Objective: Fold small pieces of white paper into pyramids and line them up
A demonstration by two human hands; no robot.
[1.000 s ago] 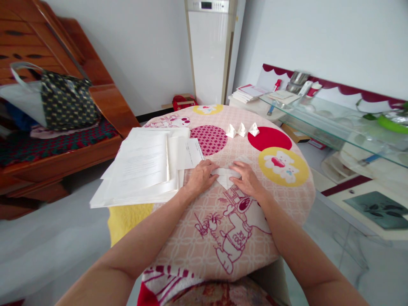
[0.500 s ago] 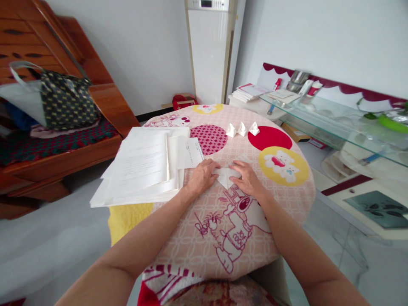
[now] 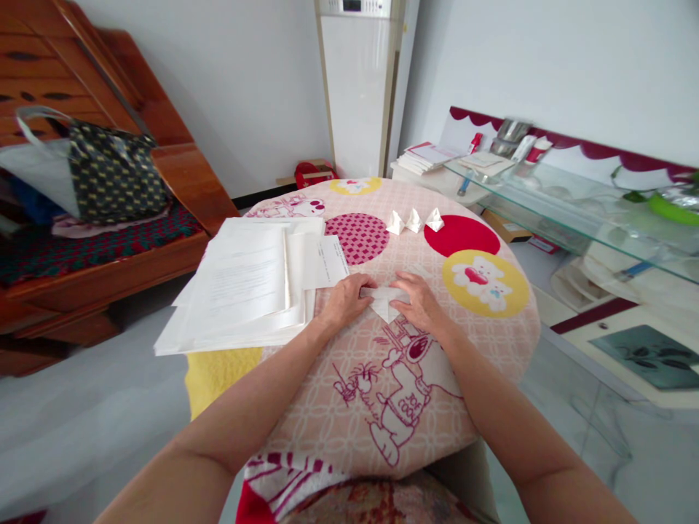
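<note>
A small folded white paper (image 3: 386,304) lies on the pink cartoon tablecloth (image 3: 393,393), its point toward me. My left hand (image 3: 346,300) rests on the paper's left side, fingers curled and pinching its upper edge. My right hand (image 3: 419,306) presses on the paper's right side, fingers bent down onto it. Three small folded paper shapes (image 3: 415,221) stand in a row farther back on the table.
A stack of white sheets (image 3: 245,284) overhangs the table's left edge. A wooden bench with a patterned bag (image 3: 109,175) stands at the left. A glass shelf (image 3: 579,211) with cups and books is at the right, and a white floor-standing unit (image 3: 357,87) stands behind.
Both hands stay on the folded paper. The left fingers have curled slightly tighter over its upper edge. Nothing else has shifted.
</note>
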